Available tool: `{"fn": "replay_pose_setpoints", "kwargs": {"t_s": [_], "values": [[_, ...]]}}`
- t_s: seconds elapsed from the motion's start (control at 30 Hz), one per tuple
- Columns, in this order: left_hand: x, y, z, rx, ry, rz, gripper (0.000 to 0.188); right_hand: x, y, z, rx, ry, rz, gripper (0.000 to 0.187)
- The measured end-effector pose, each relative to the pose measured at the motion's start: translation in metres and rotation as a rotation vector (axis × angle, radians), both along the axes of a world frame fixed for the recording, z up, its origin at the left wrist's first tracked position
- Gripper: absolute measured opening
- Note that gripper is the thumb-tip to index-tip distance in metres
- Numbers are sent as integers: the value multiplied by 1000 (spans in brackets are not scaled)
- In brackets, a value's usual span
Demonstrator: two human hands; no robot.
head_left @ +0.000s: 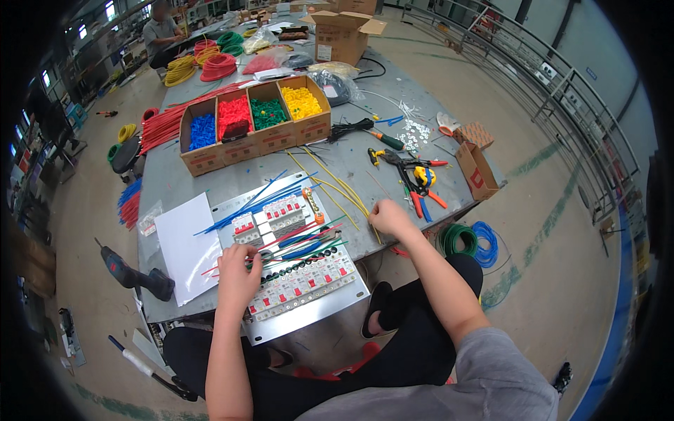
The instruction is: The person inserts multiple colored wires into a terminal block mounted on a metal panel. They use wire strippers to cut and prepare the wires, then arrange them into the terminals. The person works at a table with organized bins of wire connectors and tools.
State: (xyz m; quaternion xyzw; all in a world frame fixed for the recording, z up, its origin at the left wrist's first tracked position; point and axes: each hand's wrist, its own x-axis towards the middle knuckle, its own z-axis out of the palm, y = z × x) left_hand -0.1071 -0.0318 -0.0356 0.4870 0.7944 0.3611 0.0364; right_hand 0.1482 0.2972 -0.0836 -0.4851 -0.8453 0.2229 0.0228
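Observation:
A metal mounting panel (pixel 344 286) with rows of circuit breakers (pixel 302 286) lies at the table's near edge. My left hand (pixel 239 272) rests over its lower left part, fingers curled close to red and green wires (pixel 272 244); what they hold, if anything, is hidden. To the panel's right, my right hand (pixel 390 219) is closed at the ends of several yellow wires (pixel 342 188), pinching at least one. Loose blue wires (pixel 256 203) lie across the upper breakers. Blue-handled cutters or pliers (pixel 300 251) sit between the breaker rows.
Cardboard bins (pixel 256 140) of coloured terminal sleeves stand behind the panel. Pliers and strippers (pixel 418 184) lie at right, beside a small cardboard box (pixel 477 172). White paper (pixel 186 249) and a cordless drill (pixel 137 274) are at left. Green and blue wire coils (pixel 460 240) sit below the right edge.

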Motion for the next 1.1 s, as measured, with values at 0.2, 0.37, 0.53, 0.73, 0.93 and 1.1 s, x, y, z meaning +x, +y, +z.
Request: {"fn": "replay_pose_setpoints", "kwargs": {"t_s": [0.2,0.37,0.53,0.73,0.93,1.1], "values": [[11,10,4,44,-7,-44,9,1,-4,39,-497,301,-81,28],[38,26,6,109,-105,-164,13,-2,-54,88,-911,558,-76,24],[67,32,11,148,-830,-244,39,-29,-116,97,-1230,688,176,21],[64,35,13,386,-1031,-234,48,-55,-167,103,-1199,492,436,27],[60,34,3,343,-1058,-206,53,-46,-113,116,-862,465,473,30],[90,24,8,70,-820,-223,52,-41,-96,116,-793,738,308,45]]}}
